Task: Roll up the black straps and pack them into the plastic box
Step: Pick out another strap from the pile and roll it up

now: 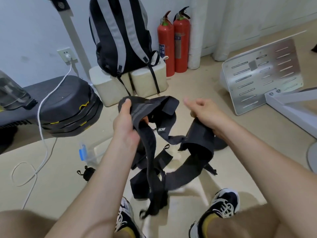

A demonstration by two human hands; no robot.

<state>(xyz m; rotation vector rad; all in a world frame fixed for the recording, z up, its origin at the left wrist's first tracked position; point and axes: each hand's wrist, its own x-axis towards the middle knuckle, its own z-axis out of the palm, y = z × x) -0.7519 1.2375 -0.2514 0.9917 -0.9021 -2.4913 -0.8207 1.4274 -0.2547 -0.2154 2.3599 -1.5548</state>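
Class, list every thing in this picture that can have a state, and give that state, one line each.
black straps: tangled, mostly unrolled, trailing down.
left hand: grips the straps' upper end.
right hand: grips a curled strap section.
plastic box: lid state unclear.
charger: plugged into the wall socket.
backpack: upright.
fire extinguishers: upright.

The pale floor carries the trailing ends of the black straps beneath the left grip, with a clear plastic box, a small black bundle and a white cable off to that grip's left.
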